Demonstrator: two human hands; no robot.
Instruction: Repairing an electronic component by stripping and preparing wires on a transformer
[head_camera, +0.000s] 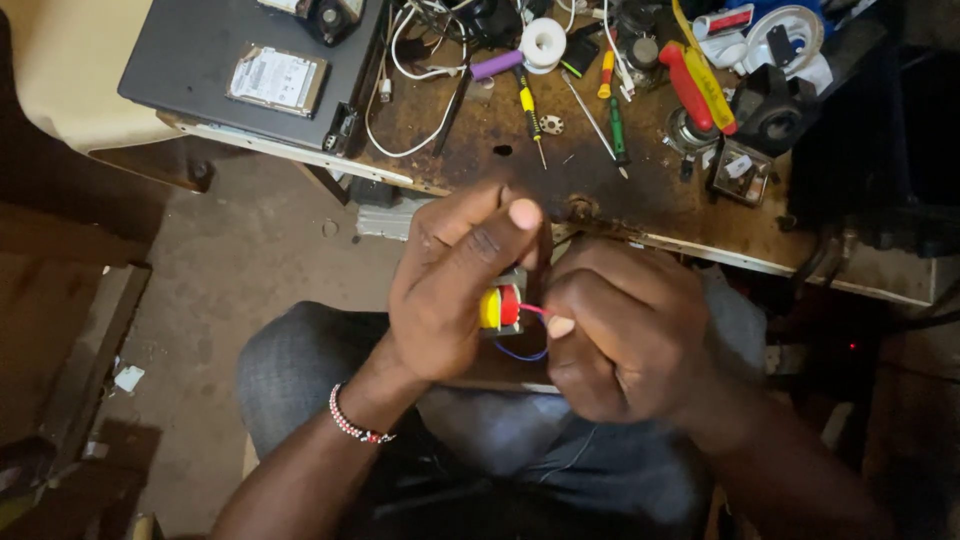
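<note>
left hand (450, 285) curled round small transformer (500, 307) with yellow and red tape, held over lap just off workbench (650, 200) front edge. right hand (615, 325) pinching red wire (535, 310) at its side; blue wire (520, 353) loops below. screwdrivers (530, 112) farther back on workbench.

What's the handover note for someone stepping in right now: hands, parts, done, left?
Left hand: grips a small transformer with yellow and red wrap, held over the lap.
Right hand: pinches the red wire coming off it; a blue wire loops below.
Screwdrivers and a tape roll lie unused on the workbench.
Done: part in hand, red lead gripped.
Left: cannot tell; wire ends are hidden.
</note>
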